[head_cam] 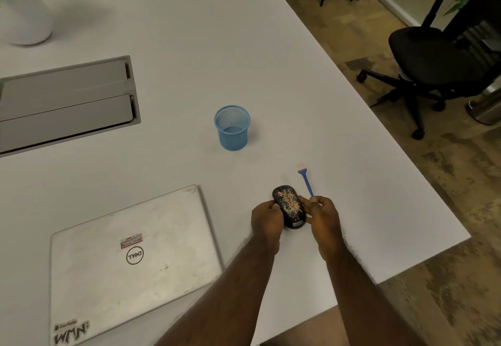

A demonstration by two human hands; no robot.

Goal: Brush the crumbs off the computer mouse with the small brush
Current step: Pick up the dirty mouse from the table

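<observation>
mouse (pixel 289 206) crumbed, left hand (pixel 265 218) grips | right hand (pixel 324 216) pinches brush (pixel 305 181) | cup (pixel 232 127) beyond

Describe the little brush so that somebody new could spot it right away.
Start at the closed silver laptop on the white table and look right to the crumb-covered black mouse. The brush lies just right of it: thin blue handle, pale bristles pointing away, its near end at the right hand.

The table (pixel 189 47) looks smooth and matt white. The mouse (pixel 289 210) is glossy dark plastic, the brush (pixel 306 181) blue plastic, the cup (pixel 232 128) fine mesh, the laptop (pixel 130 264) scuffed, matt silver.
</observation>
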